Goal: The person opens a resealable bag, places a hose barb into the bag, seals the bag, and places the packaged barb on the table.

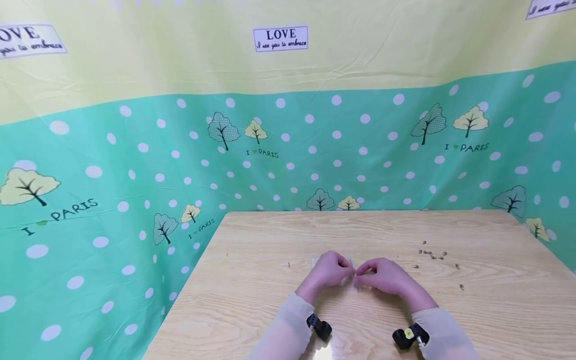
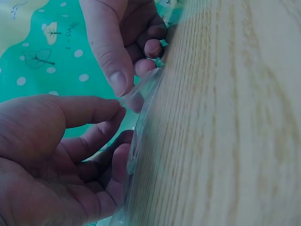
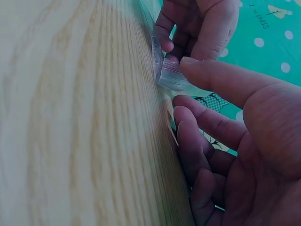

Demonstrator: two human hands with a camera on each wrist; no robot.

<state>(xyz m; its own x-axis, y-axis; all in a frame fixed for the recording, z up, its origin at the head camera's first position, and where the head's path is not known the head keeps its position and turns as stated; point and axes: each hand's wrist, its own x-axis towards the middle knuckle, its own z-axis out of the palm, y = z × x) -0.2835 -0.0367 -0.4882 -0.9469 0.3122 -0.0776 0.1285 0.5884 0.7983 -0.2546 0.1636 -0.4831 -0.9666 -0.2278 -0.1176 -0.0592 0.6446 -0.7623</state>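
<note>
A clear plastic zip bag (image 3: pixel 173 77) lies low over the wooden table, with a reddish line along its zip strip. My left hand (image 1: pixel 331 268) pinches the bag between thumb and forefinger, its other fingers curled beside the clear film (image 2: pixel 136 146). Facing it, my right hand (image 1: pixel 384 275) holds the bag's zip edge near the tip of its thumb (image 3: pixel 193 66). The two hands almost meet at the fingertips. Part of the bag is hidden behind the fingers, and I cannot tell what is inside it.
Several small dark brown pieces (image 1: pixel 426 252) are scattered on the table (image 1: pixel 252 300) to the right of my hands. One more tiny piece (image 1: pixel 289 264) lies to the left. A green and yellow printed curtain (image 1: pixel 270 175) hangs behind the table's far edge.
</note>
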